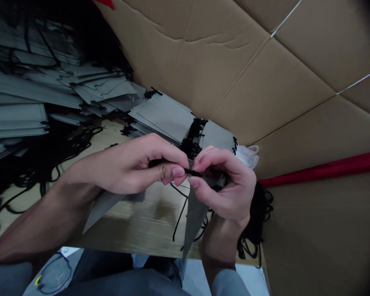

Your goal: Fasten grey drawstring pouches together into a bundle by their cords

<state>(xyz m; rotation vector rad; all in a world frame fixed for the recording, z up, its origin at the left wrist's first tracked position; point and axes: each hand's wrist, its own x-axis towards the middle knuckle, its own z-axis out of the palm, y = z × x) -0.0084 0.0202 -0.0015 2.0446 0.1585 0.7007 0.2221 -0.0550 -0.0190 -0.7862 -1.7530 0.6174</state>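
My left hand [142, 166] and my right hand [226, 181] meet above the wooden table, fingertips nearly touching. Both are closed in a pinch on a short length of black cord [193, 172] that runs between them. Below my right hand hangs a grey sheet [193, 218], its upper part hidden by the fingers. Another grey sheet [103, 207] sticks out beneath my left hand and wrist. Thin black cord ends [180, 218] dangle between the two hands.
Grey sheets with black cords are heaped at the left [18, 86]. Two neater stacks [165, 117] [217, 135] lie behind my hands, by a clear plastic bag [248, 156]. Cardboard [222, 61] rises behind and right, with a red strip [323, 167]. Black cords [255, 222] bunch at the table's right end.
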